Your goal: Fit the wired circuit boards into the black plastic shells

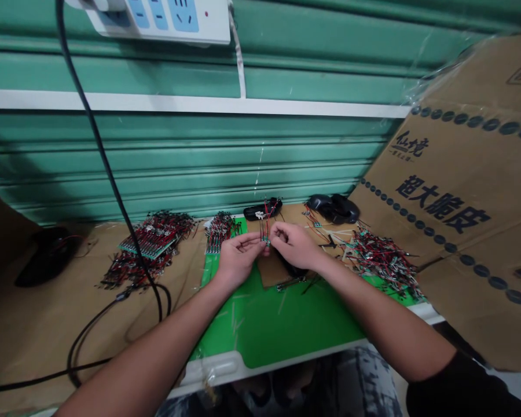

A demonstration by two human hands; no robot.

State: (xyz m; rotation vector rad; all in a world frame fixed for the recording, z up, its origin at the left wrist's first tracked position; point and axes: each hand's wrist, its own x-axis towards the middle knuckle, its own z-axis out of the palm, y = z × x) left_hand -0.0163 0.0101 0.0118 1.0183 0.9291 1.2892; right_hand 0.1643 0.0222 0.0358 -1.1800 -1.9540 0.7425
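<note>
Your two bare hands meet over the middle of a bench [295,330] with a green top, in front of a green ribbed wall. The thing being worked on, a small circuit board [266,242] with thin red and black wires, sits between your fingertips, straight ahead of you. Its wires run away from you, up toward the wall, so the long axis of board and wires together points forward.

Your left hand [242,253] is the nearer: its thumb and fingers pinch the board from the left, the palm turned partly inward. Your right hand [295,244] is just beside the board on the right, back of the hand up and fingers curled in close to the wires; whether it grips one, you cannot tell from this view. Both forearms reach forward and angle in toward each other.

Under your right hand is a dark object [293,267], mostly hidden. Beyond the fingertips, near the wall, lies a black device [254,212]. To your right is a loose heap of wired boards [384,260]; well to your left, a stack of boards [150,243] bristling with wires.
</note>
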